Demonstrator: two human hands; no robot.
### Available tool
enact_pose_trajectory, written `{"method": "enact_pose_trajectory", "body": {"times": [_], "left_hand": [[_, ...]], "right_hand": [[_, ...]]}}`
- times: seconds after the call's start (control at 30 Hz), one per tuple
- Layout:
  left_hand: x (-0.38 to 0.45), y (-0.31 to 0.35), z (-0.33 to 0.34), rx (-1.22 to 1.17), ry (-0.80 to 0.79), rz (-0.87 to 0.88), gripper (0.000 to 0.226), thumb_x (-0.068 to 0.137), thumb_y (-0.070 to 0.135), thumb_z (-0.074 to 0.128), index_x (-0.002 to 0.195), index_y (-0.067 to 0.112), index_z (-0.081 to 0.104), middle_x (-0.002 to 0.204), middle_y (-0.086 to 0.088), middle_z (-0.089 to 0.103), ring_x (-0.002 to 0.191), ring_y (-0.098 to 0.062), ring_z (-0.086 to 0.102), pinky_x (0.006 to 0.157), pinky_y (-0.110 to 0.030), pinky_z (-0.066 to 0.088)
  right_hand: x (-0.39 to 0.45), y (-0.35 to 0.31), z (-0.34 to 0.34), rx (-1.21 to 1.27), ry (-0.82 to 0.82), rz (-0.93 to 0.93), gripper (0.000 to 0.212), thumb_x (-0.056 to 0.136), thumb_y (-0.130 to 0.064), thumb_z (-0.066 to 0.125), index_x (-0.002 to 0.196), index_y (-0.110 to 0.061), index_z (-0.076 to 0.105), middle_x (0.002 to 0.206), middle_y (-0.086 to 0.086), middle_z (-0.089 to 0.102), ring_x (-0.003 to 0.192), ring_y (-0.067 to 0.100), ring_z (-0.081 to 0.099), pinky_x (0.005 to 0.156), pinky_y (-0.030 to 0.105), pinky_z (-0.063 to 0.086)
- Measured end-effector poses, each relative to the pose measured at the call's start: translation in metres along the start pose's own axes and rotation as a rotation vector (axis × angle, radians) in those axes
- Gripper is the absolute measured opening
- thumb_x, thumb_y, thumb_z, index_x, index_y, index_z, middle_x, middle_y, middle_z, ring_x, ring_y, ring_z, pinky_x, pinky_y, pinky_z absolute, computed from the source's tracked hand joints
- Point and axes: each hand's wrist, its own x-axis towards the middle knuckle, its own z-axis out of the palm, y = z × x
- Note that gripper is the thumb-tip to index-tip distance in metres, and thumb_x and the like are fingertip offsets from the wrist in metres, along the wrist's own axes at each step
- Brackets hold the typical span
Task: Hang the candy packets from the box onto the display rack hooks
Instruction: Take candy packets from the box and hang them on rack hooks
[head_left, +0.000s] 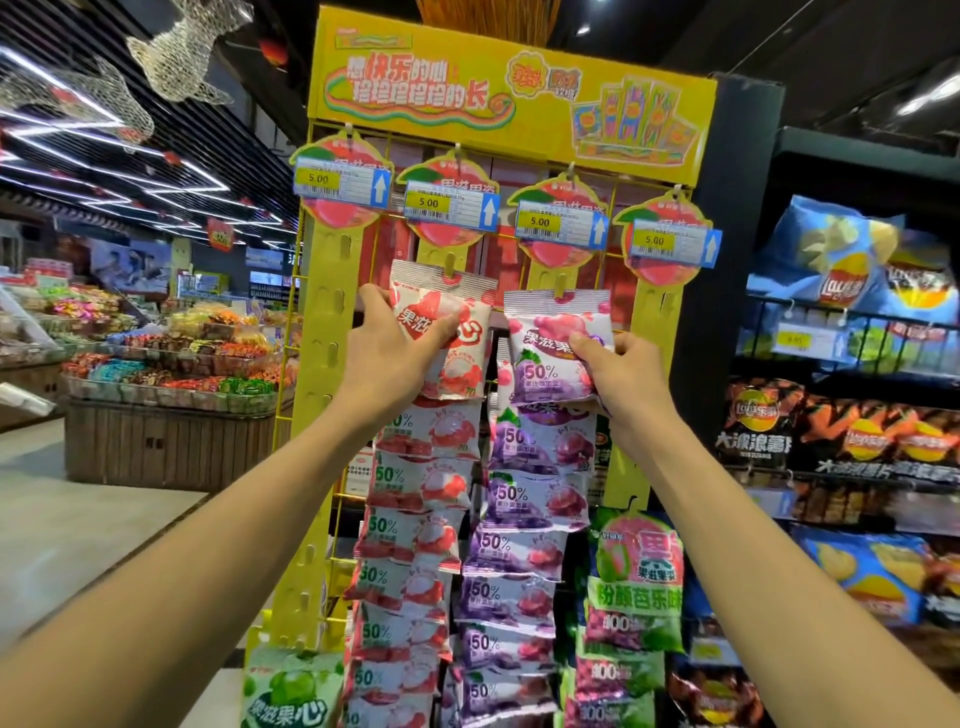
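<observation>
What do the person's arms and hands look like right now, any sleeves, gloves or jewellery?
Both forearms are bare as far as the view reaches: no sleeves show. The left hand and right hand wear no gloves, and no rings, watch or wristband are visible. Nails look short and unpainted.

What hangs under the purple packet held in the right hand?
Under the purple packet in the right hand, a column of purple packets overlaps downward, hiding their tops and hooks.
</observation>
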Motion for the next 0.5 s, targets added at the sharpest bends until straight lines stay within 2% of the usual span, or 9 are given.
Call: {"method": "enact_pose_trajectory", "body": {"times": [0.07, 0.1, 0.17, 0.23, 0.3, 0.33, 0.4, 0.5], "left_hand": [[-0.003, -0.001, 0.002, 0.031, 0.036, 0.034, 0.062, 0.09, 0.057, 0.069, 0.118, 0.011, 0.039, 0.091, -0.006, 0.065, 0.073, -0.016, 0.061, 0.063, -0.026, 0.051], [-0.004, -0.002, 0.003, 0.049, 0.057, 0.054, 0.06, 0.091, 0.055, 0.069, 0.116, 0.01, 0.039, 0.085, -0.002, 0.062, 0.068, -0.013, 0.057, 0.06, -0.023, 0.047], [-0.005, -0.003, 0.006, 0.088, 0.091, 0.082, 0.054, 0.093, 0.051, 0.068, 0.114, 0.011, 0.037, 0.077, 0.001, 0.054, 0.062, -0.009, 0.048, 0.052, -0.02, 0.038], [-0.005, -0.002, 0.007, 0.13, 0.118, 0.104, 0.054, 0.095, 0.049, 0.066, 0.117, 0.007, 0.04, 0.074, 0.0, 0.05, 0.062, -0.009, 0.046, 0.05, -0.023, 0.034], [-0.005, -0.003, 0.009, 0.204, 0.143, 0.113, 0.06, 0.095, 0.053, 0.063, 0.118, 0.002, 0.043, 0.077, -0.003, 0.054, 0.066, -0.019, 0.052, 0.052, -0.03, 0.038], [-0.005, -0.003, 0.009, 0.282, 0.163, 0.105, 0.063, 0.095, 0.058, 0.06, 0.118, 0.003, 0.044, 0.082, -0.007, 0.059, 0.072, -0.027, 0.058, 0.057, -0.036, 0.043], [-0.007, -0.005, 0.01, 0.456, 0.208, 0.07, 0.069, 0.094, 0.068, 0.053, 0.12, 0.004, 0.048, 0.098, -0.015, 0.065, 0.093, -0.037, 0.062, 0.075, -0.044, 0.051], [-0.014, -0.01, 0.011, 0.549, 0.232, 0.041, 0.073, 0.094, 0.07, 0.048, 0.128, 0.005, 0.052, 0.12, -0.019, 0.059, 0.115, -0.038, 0.053, 0.095, -0.048, 0.042]], "right_hand": [[0.002, 0.004, 0.002, -0.068, 0.053, -0.046, 0.055, 0.063, -0.067, 0.069, 0.096, -0.023, 0.065, 0.091, 0.0, 0.077, 0.087, 0.026, 0.074, 0.082, 0.058, 0.059], [-0.001, 0.003, 0.003, -0.122, 0.074, -0.075, 0.055, 0.064, -0.069, 0.066, 0.096, -0.024, 0.064, 0.091, -0.002, 0.075, 0.088, 0.026, 0.073, 0.082, 0.056, 0.058], [-0.009, -0.002, 0.003, -0.254, 0.109, -0.112, 0.048, 0.075, -0.067, 0.064, 0.1, -0.025, 0.062, 0.094, -0.003, 0.072, 0.092, 0.026, 0.069, 0.084, 0.054, 0.056], [-0.015, -0.003, 0.002, -0.361, 0.135, -0.12, 0.045, 0.085, -0.064, 0.062, 0.108, -0.025, 0.06, 0.1, -0.002, 0.07, 0.098, 0.027, 0.066, 0.084, 0.048, 0.053], [-0.017, -0.001, 0.001, -0.449, 0.161, -0.128, 0.047, 0.091, -0.062, 0.06, 0.114, -0.022, 0.057, 0.107, 0.0, 0.067, 0.102, 0.028, 0.062, 0.078, 0.039, 0.042], [-0.018, 0.001, 0.001, -0.482, 0.172, -0.135, 0.048, 0.092, -0.062, 0.059, 0.117, -0.021, 0.056, 0.11, 0.001, 0.066, 0.104, 0.028, 0.061, 0.077, 0.037, 0.037], [-0.021, 0.003, 0.0, -0.51, 0.183, -0.152, 0.05, 0.093, -0.061, 0.059, 0.12, -0.019, 0.054, 0.115, 0.002, 0.065, 0.107, 0.029, 0.06, 0.076, 0.035, 0.034], [-0.027, 0.011, -0.002, -0.505, 0.186, -0.171, 0.046, 0.092, -0.058, 0.062, 0.118, -0.021, 0.051, 0.117, 0.001, 0.062, 0.108, 0.027, 0.059, 0.077, 0.034, 0.037]]}}
